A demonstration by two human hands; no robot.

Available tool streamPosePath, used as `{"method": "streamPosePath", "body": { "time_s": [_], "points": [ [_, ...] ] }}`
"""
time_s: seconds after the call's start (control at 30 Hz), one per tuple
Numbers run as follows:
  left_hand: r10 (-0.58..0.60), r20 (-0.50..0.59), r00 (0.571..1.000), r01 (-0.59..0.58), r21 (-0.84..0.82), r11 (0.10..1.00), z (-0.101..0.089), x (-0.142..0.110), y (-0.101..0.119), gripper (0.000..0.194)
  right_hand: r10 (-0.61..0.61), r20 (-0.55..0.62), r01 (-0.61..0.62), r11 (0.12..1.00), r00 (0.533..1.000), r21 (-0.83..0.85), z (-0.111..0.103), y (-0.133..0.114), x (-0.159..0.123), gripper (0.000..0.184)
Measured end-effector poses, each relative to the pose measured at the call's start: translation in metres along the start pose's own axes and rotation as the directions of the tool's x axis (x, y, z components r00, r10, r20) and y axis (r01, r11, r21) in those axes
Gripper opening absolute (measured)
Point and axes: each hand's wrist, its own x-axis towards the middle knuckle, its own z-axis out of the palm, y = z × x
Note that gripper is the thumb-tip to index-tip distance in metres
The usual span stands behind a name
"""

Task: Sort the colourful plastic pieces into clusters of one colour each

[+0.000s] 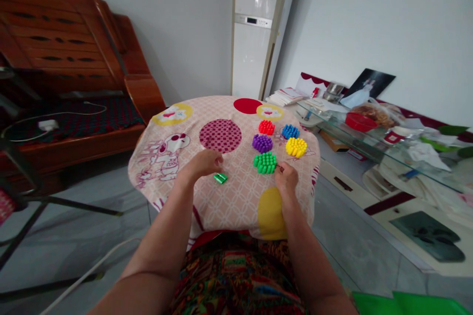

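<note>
My left hand (207,161) hovers over the cloth with its fingers curled in. Whatever lies between the fingertips, if anything, is hidden. Just in front of it a few small green plastic pieces (220,178) lie side by side. My right hand (287,176) has its fingers pinched together at the right edge of a cluster of upright green plastic pieces (265,163); I cannot make out what they hold. Behind that cluster stand similar groups in purple (262,143), red (266,127), blue (290,132) and yellow (296,147).
A patterned cloth (229,206) covers the round table. To the right runs a glass-topped cabinet (417,167) with papers, a red bowl (361,121) and a cup (395,135). At left are a wooden bench (70,54) and a metal stand (44,202). A tall white unit (251,54) rises behind.
</note>
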Motion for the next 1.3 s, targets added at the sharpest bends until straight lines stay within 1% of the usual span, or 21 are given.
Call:
{"method": "streamPosePath", "body": {
  "time_s": [0.07,0.13,0.23,0.33,0.4,0.47,0.57,0.67,0.77,0.9,0.97,1.07,1.17,1.23,1.3],
  "points": [
    [-0.003,0.071,0.997,0.002,0.019,1.0,0.001,-0.007,-0.001,0.014,0.001,-0.002,-0.001,1.0,1.0,-0.002,0.0,0.0,0.0,0.032],
    [0.007,0.101,0.995,-0.01,0.021,1.0,0.004,-0.012,0.003,0.011,-0.007,-0.003,0.007,1.0,1.0,0.003,0.001,0.001,0.0,0.032],
    [0.053,0.089,0.995,-0.055,0.021,0.998,0.009,-0.015,0.011,0.009,-0.026,-0.011,0.026,1.0,1.0,0.009,0.002,0.002,0.0,0.032],
    [0.103,0.04,0.994,-0.102,-0.013,0.995,0.013,-0.01,0.02,0.009,-0.026,-0.016,0.026,1.0,1.0,0.002,0.001,0.001,0.0,0.032],
    [0.114,-0.026,0.993,-0.115,-0.05,0.992,0.016,0.0,0.026,0.011,-0.025,-0.01,0.025,1.0,1.0,-0.001,0.0,0.001,-0.001,0.032],
    [0.115,-0.12,0.986,-0.126,-0.083,0.989,0.018,0.014,0.034,0.014,-0.02,-0.006,0.02,1.0,1.0,0.0,0.0,0.0,-0.001,0.033],
    [0.129,-0.254,0.959,-0.159,-0.105,0.982,0.022,0.039,0.05,0.021,-0.001,-0.001,0.001,1.0,1.0,0.008,-0.001,-0.001,-0.002,0.033],
    [0.143,-0.342,0.929,-0.196,-0.124,0.973,0.026,0.063,0.068,0.026,0.006,0.004,-0.006,1.0,1.0,0.02,-0.002,-0.001,-0.002,0.032],
    [0.157,-0.367,0.917,-0.219,-0.136,0.966,0.033,0.081,0.082,0.027,0.004,0.01,-0.005,1.0,1.0,0.025,-0.002,-0.002,-0.002,0.032],
    [0.204,-0.292,0.934,-0.247,-0.121,0.961,0.041,0.095,0.092,0.027,0.011,0.021,-0.011,1.0,1.0,0.009,-0.003,-0.002,-0.002,0.032],
    [0.234,-0.255,0.938,-0.273,-0.132,0.953,0.044,0.096,0.094,0.027,0.01,0.02,-0.01,1.0,1.0,0.006,-0.004,-0.003,-0.002,0.031],
    [0.251,-0.255,0.934,-0.303,-0.19,0.934,0.048,0.094,0.092,0.025,0.009,0.017,-0.01,1.0,1.0,0.006,-0.004,-0.003,-0.002,0.031],
    [0.178,-0.284,0.942,-0.259,-0.281,0.924,0.048,0.09,0.083,0.027,0.014,0.021,-0.015,1.0,1.0,0.015,-0.004,-0.003,-0.002,0.031],
    [0.105,-0.289,0.952,-0.203,-0.331,0.922,0.046,0.089,0.072,0.026,0.017,0.019,-0.018,1.0,1.0,0.023,-0.004,-0.003,-0.002,0.032],
    [0.052,-0.282,0.958,-0.152,-0.346,0.926,0.042,0.089,0.058,0.025,0.015,0.013,-0.015,0.999,1.0,0.032,-0.004,-0.003,-0.002,0.032]
  ]
}}
